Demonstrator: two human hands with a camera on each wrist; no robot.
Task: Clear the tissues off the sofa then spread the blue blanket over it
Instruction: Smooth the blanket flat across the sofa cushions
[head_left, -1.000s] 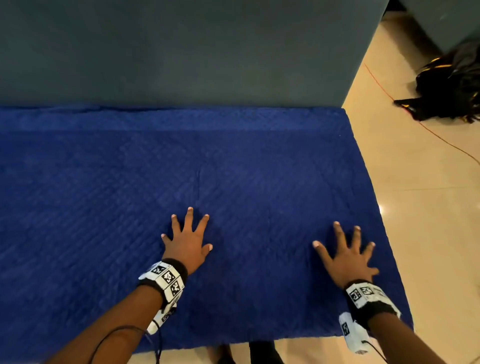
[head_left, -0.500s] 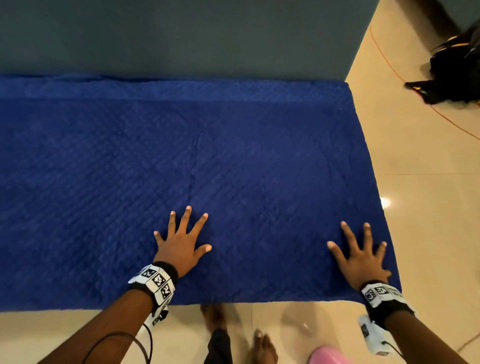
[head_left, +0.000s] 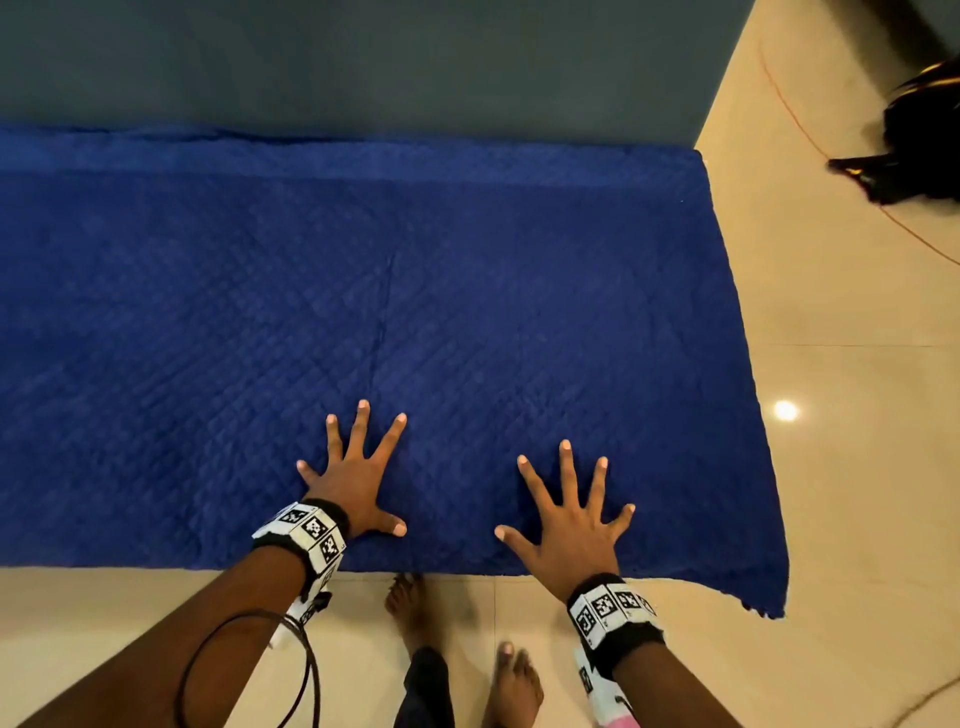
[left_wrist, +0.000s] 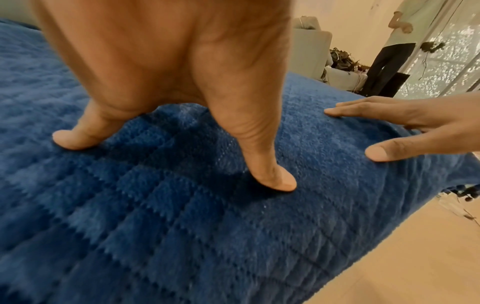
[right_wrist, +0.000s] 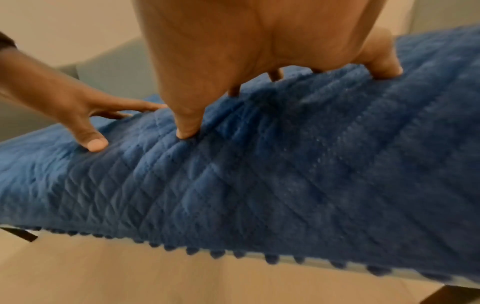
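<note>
Blanket (head_left: 363, 291) is laid flat across the sofa (head_left: 363, 67) seat, its front edge hanging past the seat's front edge. Left hand (head_left: 353, 483) and right hand (head_left: 566, 525) are pressed palm-down near that edge, fingers splayed wide and nothing gripped, apparently so wrinkles are smoothed out. No tissues are seen.

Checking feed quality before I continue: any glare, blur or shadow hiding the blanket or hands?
Head view: sharp, only a glare spot on the floor; both hands lie flat on the blue blanket. Left wrist view: left hand shadows the fabric. Right wrist view: soft blur, right hand close.
</note>
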